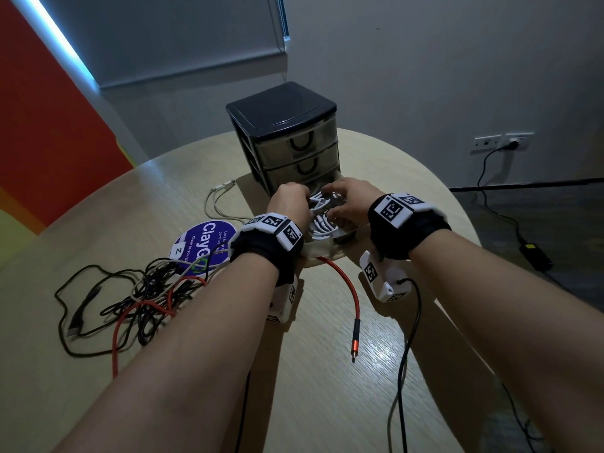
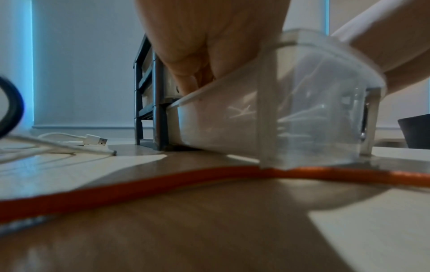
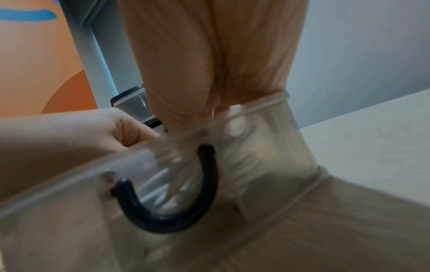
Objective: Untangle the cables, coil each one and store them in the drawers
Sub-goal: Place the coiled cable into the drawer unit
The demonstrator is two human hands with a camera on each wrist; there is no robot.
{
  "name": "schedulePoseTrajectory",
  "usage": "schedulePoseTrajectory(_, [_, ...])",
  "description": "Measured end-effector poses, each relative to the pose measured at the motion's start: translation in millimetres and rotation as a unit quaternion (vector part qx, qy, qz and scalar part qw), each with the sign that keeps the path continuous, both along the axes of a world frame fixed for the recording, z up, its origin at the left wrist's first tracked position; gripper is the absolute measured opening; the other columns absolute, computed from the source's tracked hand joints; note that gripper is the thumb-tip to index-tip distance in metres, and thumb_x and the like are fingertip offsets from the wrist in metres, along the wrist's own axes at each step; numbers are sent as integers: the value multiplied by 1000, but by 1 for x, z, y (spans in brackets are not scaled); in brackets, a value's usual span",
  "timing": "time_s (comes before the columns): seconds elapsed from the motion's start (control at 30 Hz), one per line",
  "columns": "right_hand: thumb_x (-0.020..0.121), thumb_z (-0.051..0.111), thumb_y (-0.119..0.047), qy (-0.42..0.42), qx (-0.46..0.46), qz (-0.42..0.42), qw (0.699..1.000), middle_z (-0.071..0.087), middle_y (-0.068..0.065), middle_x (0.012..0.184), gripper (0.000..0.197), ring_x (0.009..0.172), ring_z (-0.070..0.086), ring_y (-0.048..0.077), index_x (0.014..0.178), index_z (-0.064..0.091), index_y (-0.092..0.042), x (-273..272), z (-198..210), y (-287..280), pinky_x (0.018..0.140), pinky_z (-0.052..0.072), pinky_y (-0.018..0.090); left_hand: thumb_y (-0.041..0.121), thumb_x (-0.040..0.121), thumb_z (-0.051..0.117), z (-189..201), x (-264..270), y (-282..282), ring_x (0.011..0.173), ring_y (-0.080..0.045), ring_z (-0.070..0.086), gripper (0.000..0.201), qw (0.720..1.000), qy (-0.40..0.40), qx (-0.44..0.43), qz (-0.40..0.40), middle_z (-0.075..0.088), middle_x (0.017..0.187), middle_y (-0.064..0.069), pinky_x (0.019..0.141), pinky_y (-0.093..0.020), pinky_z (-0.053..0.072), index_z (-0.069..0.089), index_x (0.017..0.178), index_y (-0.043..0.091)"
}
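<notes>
A black drawer unit [image 1: 281, 125] stands at the table's far side. Its translucent bottom drawer [image 1: 322, 250] is pulled out toward me. A coiled white cable [image 1: 322, 223] lies inside it. My left hand [image 1: 299, 199] and right hand [image 1: 340, 204] both reach into the drawer, fingers curled on the coil. The left wrist view shows my left hand [image 2: 195, 82] dipping behind the drawer wall [image 2: 302, 110]. In the right wrist view my right hand [image 3: 204, 117] enters above the drawer's dark handle [image 3: 186, 211]. An orange cable [image 1: 346, 289] runs out from under the drawer front.
A tangle of black, red and grey cables [image 1: 140, 295] lies at the left, partly over a purple round sticker [image 1: 209, 240]. A loose white USB cable [image 1: 219, 197] sits left of the unit. Both upper drawers are closed. A power adapter [image 1: 536, 256] lies on the floor.
</notes>
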State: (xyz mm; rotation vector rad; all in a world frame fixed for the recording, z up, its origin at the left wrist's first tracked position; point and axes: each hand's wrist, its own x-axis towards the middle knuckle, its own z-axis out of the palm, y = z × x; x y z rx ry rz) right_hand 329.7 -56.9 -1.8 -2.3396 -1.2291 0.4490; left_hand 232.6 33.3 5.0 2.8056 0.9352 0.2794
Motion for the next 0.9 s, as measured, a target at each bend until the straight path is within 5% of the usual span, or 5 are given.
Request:
schedulePoseTrajectory(0.27, [95,44,-17,-82,-90,23,992,25,-4,154,56,130,38,29,147,27,-27,-5,-2,4,104,35,32,10,89,52,-1,-3,-4,108,-28,55,31,999,34,-7,-6,59,119,-14,83,-31,45,64,118,10])
schedulePoseTrajectory(0.53, [84,60,-16,21,-8,-49,999,55,10,128,51,110,55,28,131,40,-20,-6,-4,0,83,43,29,14,88,50,-5,-1,-9,99,-32,54,25,997,-76,-29,-6,55,111,-17,77,-31,39,57,110,5])
schedulePoseTrajectory(0.9, [96,48,-24,31,6,-74,997,59,11,125,33,110,56,27,129,47,-16,-5,-5,3,89,43,32,24,86,58,-9,-3,-4,95,-27,60,27,994,-102,-30,-36,62,107,-12,79,-32,50,66,107,11])
